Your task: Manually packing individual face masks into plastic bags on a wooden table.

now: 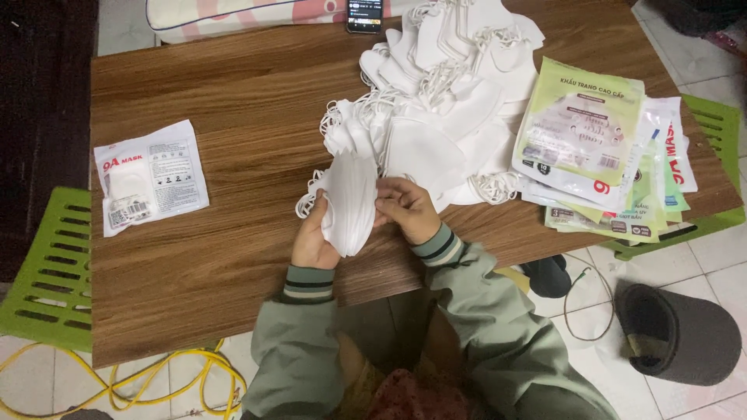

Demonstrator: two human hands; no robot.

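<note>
My left hand [311,241] and my right hand [406,208] both grip a stack of folded white face masks [350,204] held upright over the wooden table [233,155]. The left hand cups the stack from below and the left, and the right hand's fingers pinch its right edge. Elastic ear loops hang out at the stack's left. A large loose pile of white masks [443,101] lies just beyond my hands, reaching to the table's far edge.
A sealed white mask packet [149,177] lies at the table's left. A stack of empty printed pouches [599,155] sits at the right. A phone [364,14] lies at the far edge. Green plastic stools [47,272], yellow cable [156,381] and a dark bin [677,334] are on the floor.
</note>
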